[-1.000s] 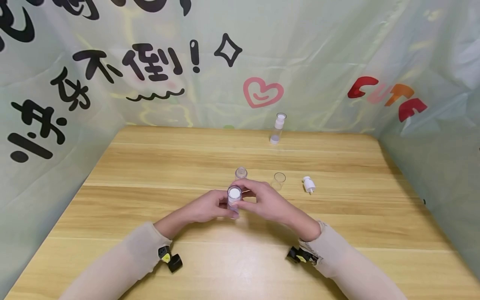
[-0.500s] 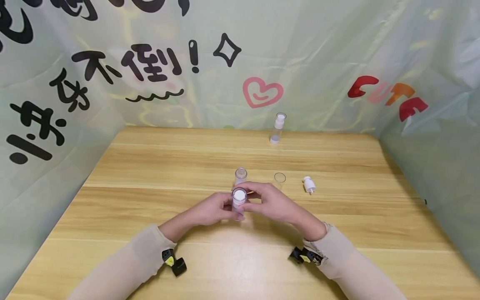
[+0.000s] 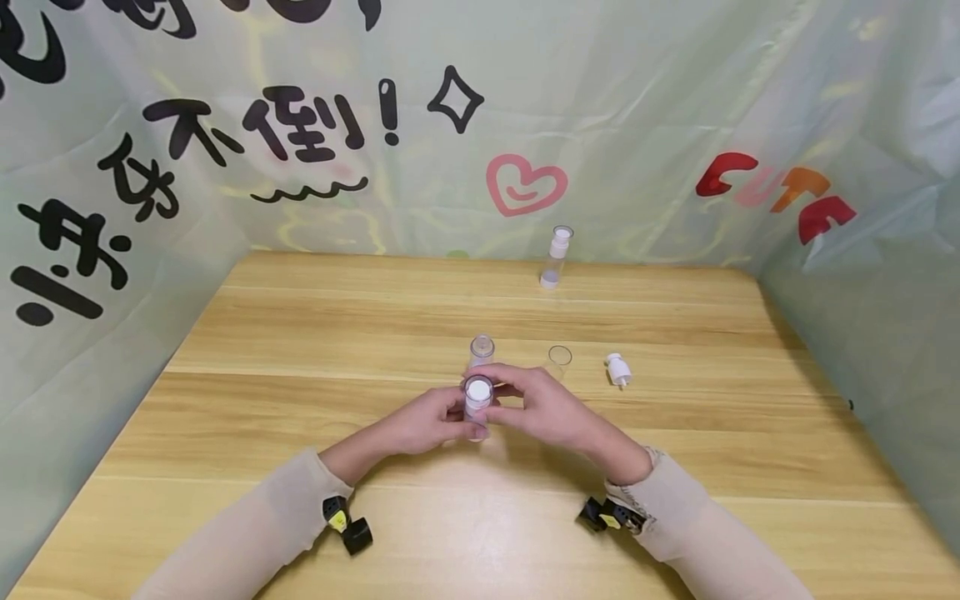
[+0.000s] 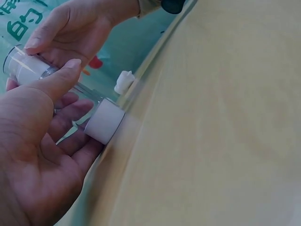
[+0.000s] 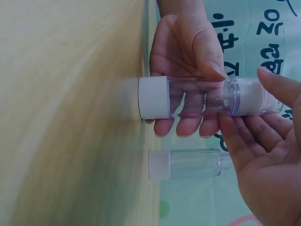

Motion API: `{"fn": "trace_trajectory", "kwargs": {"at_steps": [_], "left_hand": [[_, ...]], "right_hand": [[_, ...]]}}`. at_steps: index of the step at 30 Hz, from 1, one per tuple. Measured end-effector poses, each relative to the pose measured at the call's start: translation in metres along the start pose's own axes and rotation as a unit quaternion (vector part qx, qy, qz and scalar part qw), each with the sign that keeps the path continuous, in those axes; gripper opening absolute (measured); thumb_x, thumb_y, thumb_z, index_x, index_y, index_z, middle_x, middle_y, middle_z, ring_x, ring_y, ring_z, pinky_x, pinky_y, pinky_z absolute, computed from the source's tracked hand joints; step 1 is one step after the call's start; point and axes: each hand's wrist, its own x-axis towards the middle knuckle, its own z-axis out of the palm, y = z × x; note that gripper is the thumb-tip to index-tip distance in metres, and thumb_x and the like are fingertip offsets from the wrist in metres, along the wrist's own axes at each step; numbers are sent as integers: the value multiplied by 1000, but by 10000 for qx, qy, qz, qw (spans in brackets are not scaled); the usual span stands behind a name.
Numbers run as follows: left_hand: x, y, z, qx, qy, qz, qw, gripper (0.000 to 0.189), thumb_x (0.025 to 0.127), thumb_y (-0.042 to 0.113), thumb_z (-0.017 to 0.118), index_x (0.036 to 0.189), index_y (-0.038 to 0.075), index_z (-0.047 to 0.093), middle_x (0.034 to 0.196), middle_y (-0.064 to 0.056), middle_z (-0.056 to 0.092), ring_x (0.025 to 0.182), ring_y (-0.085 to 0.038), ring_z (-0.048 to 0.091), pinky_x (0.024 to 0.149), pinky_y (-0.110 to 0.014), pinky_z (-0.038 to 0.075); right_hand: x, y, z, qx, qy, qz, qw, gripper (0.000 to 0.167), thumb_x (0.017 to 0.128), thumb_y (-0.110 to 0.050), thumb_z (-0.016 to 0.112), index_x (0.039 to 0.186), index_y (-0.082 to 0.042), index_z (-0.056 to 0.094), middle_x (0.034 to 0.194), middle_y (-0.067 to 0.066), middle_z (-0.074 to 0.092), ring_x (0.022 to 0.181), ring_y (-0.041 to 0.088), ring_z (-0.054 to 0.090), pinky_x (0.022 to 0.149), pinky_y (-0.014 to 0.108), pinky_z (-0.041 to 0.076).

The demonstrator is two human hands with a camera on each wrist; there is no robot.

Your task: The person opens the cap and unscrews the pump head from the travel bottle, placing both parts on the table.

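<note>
Upright over the middle of the table, a clear bottle (image 5: 193,96) with a white base is held between both hands. My left hand (image 3: 420,421) grips its body, with the thumb on one side and the fingers behind it in the right wrist view. Higher up, my right hand (image 3: 543,412) holds the top part, where a clear cap (image 5: 244,96) covers a white pump head. Just behind stands a second clear bottle (image 5: 193,164) with a white base and a bare neck, partly hidden by the right hand in the head view.
To the right of the hands stands a loose clear cap (image 3: 559,357), and beyond it a white pump head (image 3: 618,369) on the table (image 3: 375,308). A capped pump bottle (image 3: 556,258) stands near the back edge, before a printed curtain (image 3: 637,125).
Both hands have shifted slightly right with the bottle, showing more of the bottle behind. Over the last half second they stay almost still, and the grip looks the same.
</note>
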Motion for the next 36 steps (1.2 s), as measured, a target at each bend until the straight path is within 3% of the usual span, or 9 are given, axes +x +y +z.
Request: {"fn": "trace_trajectory", "kwargs": {"at_steps": [6,14,22,36], "left_hand": [[-2,-3,5,-156,72,71,9998,36,93,26,69,122,7,61,119,-2,66,107,-12,62,93,-28,50],[-3,-6,6,-155,132,117,9997,31,93,25,70,117,8,63,114,0,68,104,-11,63,91,-29,51],[-6,-7,2,-36,170,167,9997,34,93,27,70,121,8,63,121,-2,66,110,-13,62,96,-29,49],[-1,-4,1,307,129,208,9992,36,93,31,68,122,11,62,113,2,68,101,-10,64,90,-29,51]], "right_hand": [[-3,2,4,-54,97,-14,9999,42,91,-12,71,130,-5,59,121,5,66,110,18,62,98,33,48],[-4,2,6,27,167,-123,9998,40,91,-9,70,130,-9,59,122,2,65,113,18,60,100,34,47],[-1,2,7,250,8,159,9996,43,93,-14,68,134,-12,56,128,-3,61,120,15,56,103,35,44],[-1,0,3,-132,91,-118,9998,35,95,-13,66,128,-7,58,118,1,66,115,15,60,99,34,48]]}}
